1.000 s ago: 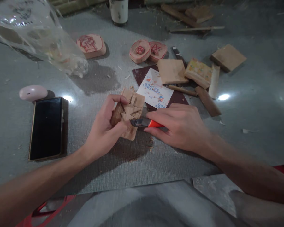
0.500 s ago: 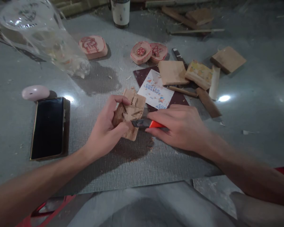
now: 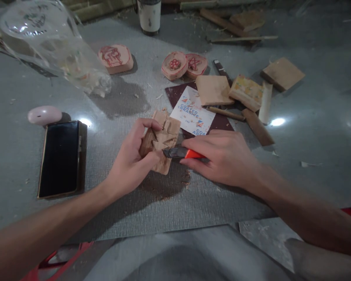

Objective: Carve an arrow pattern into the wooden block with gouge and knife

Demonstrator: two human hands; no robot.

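Note:
A small wooden block (image 3: 163, 166) with grooves cut into its face is gripped at its left side by my left hand (image 3: 133, 150). My left thumb lies across its lower part, close to the blade. My right hand (image 3: 226, 158) is closed around a utility knife (image 3: 193, 153) with an orange-red and black handle. The knife's dark blade reaches left onto the block, with its tip at the carved face beside my thumb. Wood crumbs (image 3: 185, 178) lie on the table below the block.
Behind my hands lie sandpaper sheets (image 3: 190, 113), plain wood blocks (image 3: 215, 89) and pieces with red drawings (image 3: 174, 65). On the left are a black phone (image 3: 60, 156), a pale pink case (image 3: 45, 115) and a clear plastic bottle (image 3: 58, 43). A cup (image 3: 149, 17) stands at the back.
Almost nothing differs; the view has shifted very slightly. Both hands, the block and the knife keep the same positions relative to each other.

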